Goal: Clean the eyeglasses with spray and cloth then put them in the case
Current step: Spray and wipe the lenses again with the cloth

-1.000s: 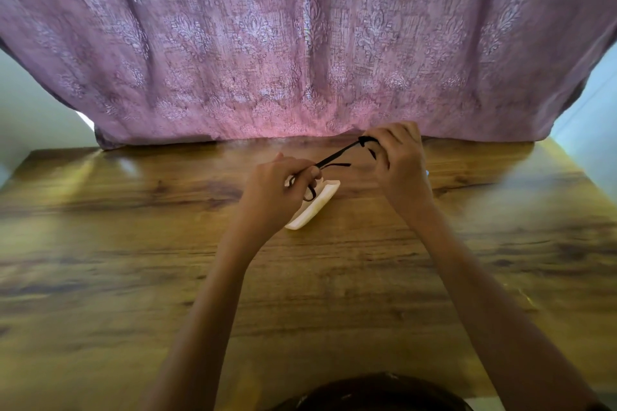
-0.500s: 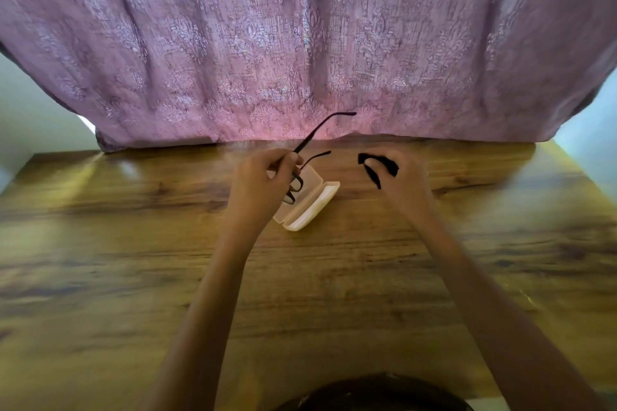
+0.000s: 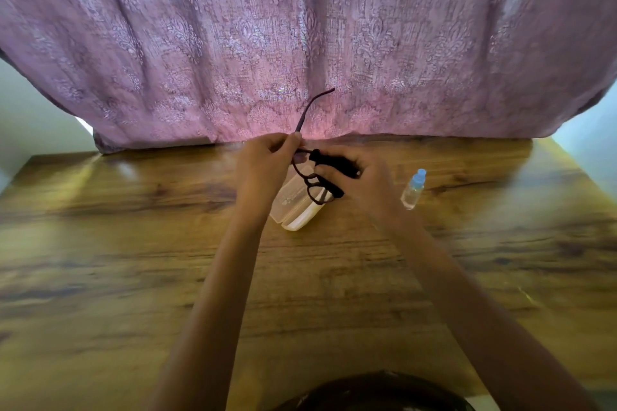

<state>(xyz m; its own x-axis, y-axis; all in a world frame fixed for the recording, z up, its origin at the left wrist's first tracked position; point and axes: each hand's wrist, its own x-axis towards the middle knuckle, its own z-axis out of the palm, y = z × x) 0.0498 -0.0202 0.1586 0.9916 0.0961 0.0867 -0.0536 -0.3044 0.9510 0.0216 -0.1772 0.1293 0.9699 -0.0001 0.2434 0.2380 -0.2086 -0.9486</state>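
Over table (image 3: 133, 243), left hand (image 3: 263, 163) pinches eyeglasses (image 3: 300, 172)

Daylight is glowing through the curtain (image 3: 434, 43), brightest in a pink patch at centre frame. Pale glare is streaking the table (image 3: 100, 243) at the left and right of the frame. The whole view is looking soft; the left hand (image 3: 267, 163) and right hand (image 3: 370, 183) are smearing slightly, and the wide lens is bending the table's edges.
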